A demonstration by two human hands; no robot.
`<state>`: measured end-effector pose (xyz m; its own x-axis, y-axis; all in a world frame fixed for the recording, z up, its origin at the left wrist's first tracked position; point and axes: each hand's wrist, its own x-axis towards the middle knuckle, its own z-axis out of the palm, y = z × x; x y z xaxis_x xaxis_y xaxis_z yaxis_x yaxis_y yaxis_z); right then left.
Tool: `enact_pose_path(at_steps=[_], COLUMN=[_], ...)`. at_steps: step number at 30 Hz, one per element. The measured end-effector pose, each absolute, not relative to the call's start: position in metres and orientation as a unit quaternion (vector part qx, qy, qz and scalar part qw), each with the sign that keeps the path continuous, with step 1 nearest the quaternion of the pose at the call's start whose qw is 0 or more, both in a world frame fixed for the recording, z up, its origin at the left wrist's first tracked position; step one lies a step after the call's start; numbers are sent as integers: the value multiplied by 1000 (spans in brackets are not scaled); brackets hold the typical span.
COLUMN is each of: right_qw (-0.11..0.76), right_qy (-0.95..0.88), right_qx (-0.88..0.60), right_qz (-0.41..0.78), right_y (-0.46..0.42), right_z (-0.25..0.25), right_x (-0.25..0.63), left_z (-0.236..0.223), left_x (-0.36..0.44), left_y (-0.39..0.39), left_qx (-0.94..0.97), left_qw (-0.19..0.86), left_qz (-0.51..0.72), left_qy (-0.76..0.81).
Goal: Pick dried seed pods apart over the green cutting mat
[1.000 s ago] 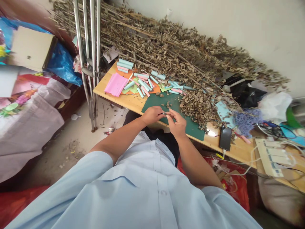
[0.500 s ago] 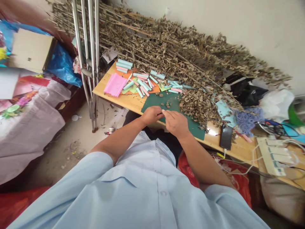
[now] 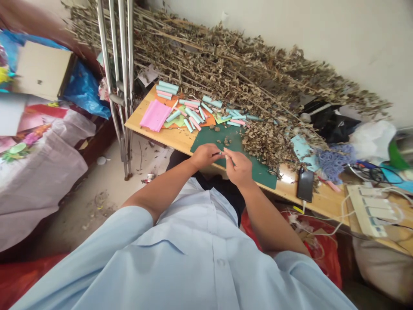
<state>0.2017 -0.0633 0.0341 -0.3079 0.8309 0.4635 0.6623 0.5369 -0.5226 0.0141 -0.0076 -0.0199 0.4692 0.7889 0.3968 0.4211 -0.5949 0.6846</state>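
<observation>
My left hand (image 3: 205, 156) is closed over the near edge of the green mat (image 3: 206, 134), its fingertips pinched on a small dark piece whose kind I cannot make out. My right hand (image 3: 239, 165) meets it there, thumb and fingers bent together at the same spot; what they grip is mostly hidden. Just beyond the fingertips, several small brown clumps (image 3: 226, 141) lie on the mat. To their right a heap of crumbled dry leaves (image 3: 263, 146) covers part of the mat.
Blue and pink paper rolls (image 3: 193, 114) and a pink sheet stack (image 3: 155, 115) lie on the wooden table (image 3: 137, 118). Dried leafy stalks (image 3: 226, 56) line the wall. Metal crutches (image 3: 124, 86) stand at left. A phone (image 3: 305, 185) and power strip (image 3: 368, 211) are at right.
My right hand has shifted slightly and its fingers have changed their bend, drawing a little apart from the left fingertips. A small dark piece now shows at the left fingertips.
</observation>
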Motion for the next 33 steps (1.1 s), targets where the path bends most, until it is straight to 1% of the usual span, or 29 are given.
enact_pose_path(at_steps=[7, 10, 14, 16, 19, 22, 23, 25, 27, 33], right_qw=[258, 239, 228, 246, 334, 421, 420, 383, 342, 215], right_qy=[-849, -856, -856, -850, -804, -690, -662, -646, -666, -760], right_qx=[-456, -455, -461, -458, -471, -561, -592, -634, -642, -603], right_qz=[68, 59, 58, 82, 144, 180, 188, 185, 168, 108], right_y=[-57, -56, -58, -58, -50, -28, -18, 2, 19, 40], right_z=[40, 44, 47, 46, 35, 12, 4, -10, -17, -5], right_x=[199, 193, 187, 188, 199, 219, 226, 236, 241, 231], left_z=[-21, -20, -20, -21, -24, -26, -27, -29, -30, -29], left_x=[13, 11, 9, 9, 11, 13, 13, 14, 14, 14], left_y=[-9, -10, -10, -9, -8, -8, -7, -7, -6, -6], left_qx=[814, 812, 817, 820, 816, 807, 805, 802, 801, 803], left_qw=[267, 285, 282, 278, 279, 281, 280, 278, 277, 279], left_qz=[369, 380, 384, 377, 381, 392, 394, 396, 399, 391], left_qy=[360, 339, 325, 330, 335, 341, 344, 349, 350, 353])
